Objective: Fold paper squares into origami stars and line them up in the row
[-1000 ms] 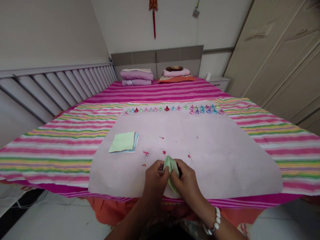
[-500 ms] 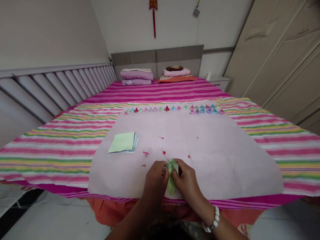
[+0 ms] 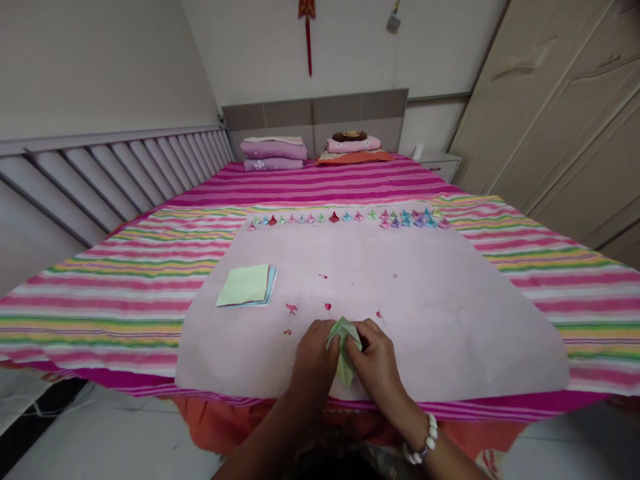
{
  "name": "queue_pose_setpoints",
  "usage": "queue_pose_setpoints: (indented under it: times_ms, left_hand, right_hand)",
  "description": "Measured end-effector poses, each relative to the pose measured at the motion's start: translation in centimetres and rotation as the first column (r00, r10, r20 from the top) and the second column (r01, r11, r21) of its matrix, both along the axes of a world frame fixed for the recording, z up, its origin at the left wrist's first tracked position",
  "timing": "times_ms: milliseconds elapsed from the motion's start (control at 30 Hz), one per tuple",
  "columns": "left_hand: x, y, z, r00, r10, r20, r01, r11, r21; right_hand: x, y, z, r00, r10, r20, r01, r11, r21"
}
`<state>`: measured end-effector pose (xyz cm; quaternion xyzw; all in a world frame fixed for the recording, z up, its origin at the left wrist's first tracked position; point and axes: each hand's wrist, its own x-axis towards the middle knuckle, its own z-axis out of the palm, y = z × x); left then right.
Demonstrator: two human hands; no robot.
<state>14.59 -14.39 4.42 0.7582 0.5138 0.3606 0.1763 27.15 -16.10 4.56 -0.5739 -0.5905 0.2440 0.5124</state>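
A light green piece of folded origami paper (image 3: 345, 363) is pinched between both hands near the front edge of the pale sheet. My left hand (image 3: 315, 353) grips its left side, and my right hand (image 3: 375, 357) grips its right side with the thumb on top. The paper has a pointed lower end and a creased, partly spread upper part. Fingers behind the paper are hidden. To the left lies a stack of square paper (image 3: 243, 285), light green on top with blue beneath.
Along the far edge of the pale sheet (image 3: 450, 320) stand several small folded paper shapes (image 3: 334, 217) in many colours. Small red scraps (image 3: 291, 309) lie just beyond my hands. Folded bedding (image 3: 274, 153) rests by the headboard, with a slatted rail (image 3: 125, 167) at the left.
The green paper's upper part looks wider and flatter than before. Both hands have shifted very slightly, with the fingers spread a little further apart around the paper.
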Motion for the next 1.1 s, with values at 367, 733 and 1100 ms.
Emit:
queue_pose_setpoints:
  times_ms: [367,733,1100]
  left_hand:
    - [-0.5,0.2,1.0,0.926,0.013,0.378,0.103,0.953,-0.285]
    - [-1.3,0.5,2.4,0.755,0.156,0.637,0.274,0.807,-0.522]
    - [-1.1,0.5,2.3,0.736,0.203,0.646,0.246,0.808,-0.535]
  right_hand:
    - [0.8,0.9,-0.6,0.940,0.059,-0.337,-0.080,0.996,-0.048]
    - [1.8,0.9,-0.1,0.807,-0.020,-0.591,-0.160,0.955,-0.251]
    - [1.8,0.5,1.0,0.583,0.095,-0.807,-0.413,0.890,-0.194]
